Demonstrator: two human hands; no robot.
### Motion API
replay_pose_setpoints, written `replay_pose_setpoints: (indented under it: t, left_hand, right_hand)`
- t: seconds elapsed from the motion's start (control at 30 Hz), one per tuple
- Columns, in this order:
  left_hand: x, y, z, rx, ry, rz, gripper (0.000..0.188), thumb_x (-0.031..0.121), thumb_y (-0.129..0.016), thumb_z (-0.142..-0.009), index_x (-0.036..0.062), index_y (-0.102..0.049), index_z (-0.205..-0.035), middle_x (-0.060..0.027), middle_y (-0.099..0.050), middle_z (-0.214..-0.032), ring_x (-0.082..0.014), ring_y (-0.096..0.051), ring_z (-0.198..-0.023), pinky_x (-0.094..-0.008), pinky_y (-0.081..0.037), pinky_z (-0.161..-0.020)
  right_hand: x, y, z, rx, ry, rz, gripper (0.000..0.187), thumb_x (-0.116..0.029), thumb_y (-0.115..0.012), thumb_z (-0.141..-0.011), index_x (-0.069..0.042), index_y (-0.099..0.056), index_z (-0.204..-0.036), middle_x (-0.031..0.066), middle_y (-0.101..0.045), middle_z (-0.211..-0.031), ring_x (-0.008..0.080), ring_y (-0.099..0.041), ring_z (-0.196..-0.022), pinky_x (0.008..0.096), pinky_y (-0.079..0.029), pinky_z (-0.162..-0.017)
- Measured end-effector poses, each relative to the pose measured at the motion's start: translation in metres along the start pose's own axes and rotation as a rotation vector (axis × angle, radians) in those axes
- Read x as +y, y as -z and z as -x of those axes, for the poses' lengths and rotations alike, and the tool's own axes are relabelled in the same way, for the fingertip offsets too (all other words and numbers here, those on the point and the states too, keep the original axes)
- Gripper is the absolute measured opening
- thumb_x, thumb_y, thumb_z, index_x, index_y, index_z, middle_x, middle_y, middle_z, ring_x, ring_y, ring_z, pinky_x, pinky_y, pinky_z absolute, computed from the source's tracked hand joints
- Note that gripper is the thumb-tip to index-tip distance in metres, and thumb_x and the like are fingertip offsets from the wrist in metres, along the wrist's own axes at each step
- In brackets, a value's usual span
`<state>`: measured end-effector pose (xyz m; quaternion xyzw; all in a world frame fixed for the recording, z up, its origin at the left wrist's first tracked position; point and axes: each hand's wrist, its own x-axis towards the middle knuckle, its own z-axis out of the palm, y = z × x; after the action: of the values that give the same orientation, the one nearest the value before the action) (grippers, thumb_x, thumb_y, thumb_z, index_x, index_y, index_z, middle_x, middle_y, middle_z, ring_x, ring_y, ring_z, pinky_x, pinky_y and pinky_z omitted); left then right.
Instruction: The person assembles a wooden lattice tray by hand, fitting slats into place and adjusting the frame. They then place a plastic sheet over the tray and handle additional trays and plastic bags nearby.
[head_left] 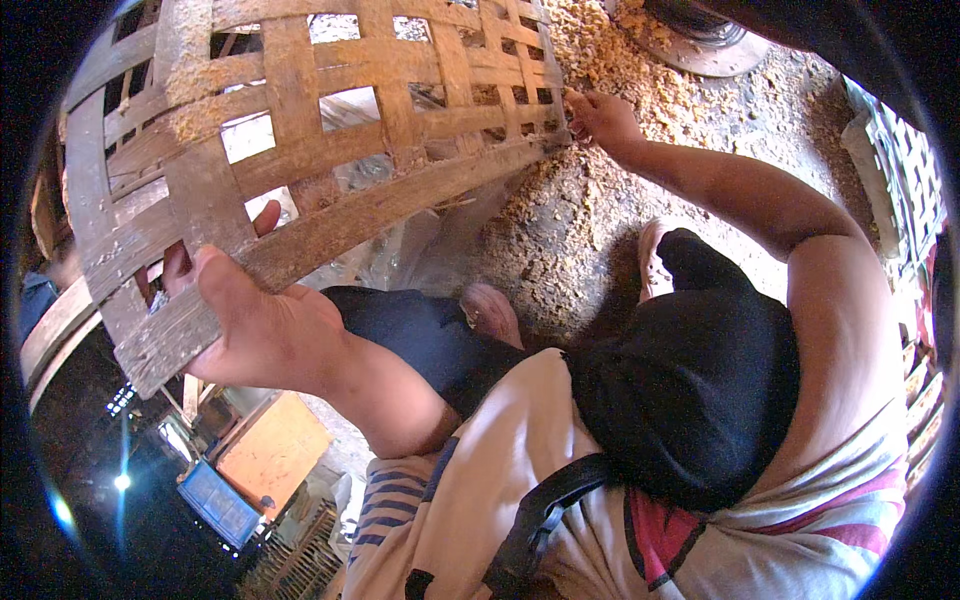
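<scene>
A woven bamboo panel with a wooden strip along its near edge is raised and tilted across the upper left. Yellowish crumbs cling to its slats. At the near left corner my left hand is closed round the wooden strip, with fingertips coming up through the gaps in the weave. My right arm reaches forward, and my right hand pinches the panel's far right corner. Some of the right fingers are hidden behind that corner. Through the openings a pale, shiny plastic sheet partly shows below.
Loose yellowish crumbs cover the floor beyond my right hand. A round metal base stands at the top right. Another woven panel leans at the far right. Lower left are a blue crate and an orange board.
</scene>
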<state>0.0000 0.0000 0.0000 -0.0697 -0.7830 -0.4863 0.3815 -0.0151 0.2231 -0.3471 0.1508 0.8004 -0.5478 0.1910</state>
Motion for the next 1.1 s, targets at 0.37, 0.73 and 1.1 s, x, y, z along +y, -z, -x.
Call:
replay_pose_setpoints:
  t: [0.37,0.73,1.1]
  left_hand:
    - [0.010,-0.008,0.007,-0.088,-0.134,0.001,0.057,0.012,-0.064,-0.088,-0.0046,-0.032,-0.133,-0.0247,-0.050,-0.120,-0.0301,-0.062,-0.097,-0.0337,-0.063,-0.061]
    - [0.007,-0.009,0.007,-0.019,-0.094,-0.054,0.048,0.007,-0.061,-0.086,-0.0042,-0.036,-0.125,-0.0223,-0.051,-0.117,-0.0281,-0.061,-0.099,-0.0340,-0.062,-0.066]
    - [0.002,-0.011,0.005,-0.023,-0.082,0.001,0.045,0.009,-0.061,-0.088,-0.0050,-0.036,-0.122,-0.0224,-0.052,-0.115,-0.0291,-0.062,-0.093,-0.0362,-0.062,-0.062]
  right_hand:
    - [-0.044,-0.002,0.044,-0.042,0.303,0.290,0.024,-0.026,-0.058,-0.084,-0.011,-0.070,-0.098,0.0164,-0.067,-0.092,0.0350,-0.065,-0.086,0.0445,-0.052,-0.080]
    - [-0.065,0.005,0.044,-0.210,0.368,-0.128,0.021,-0.023,-0.058,-0.090,-0.006,-0.070,-0.094,0.0082,-0.067,-0.087,0.0202,-0.063,-0.078,0.0339,-0.050,-0.072]
    - [-0.067,-0.006,0.048,-0.246,0.022,-0.524,0.031,-0.032,-0.060,-0.092,-0.004,-0.071,-0.098,0.0039,-0.065,-0.081,0.0139,-0.057,-0.076,0.0276,-0.044,-0.068]
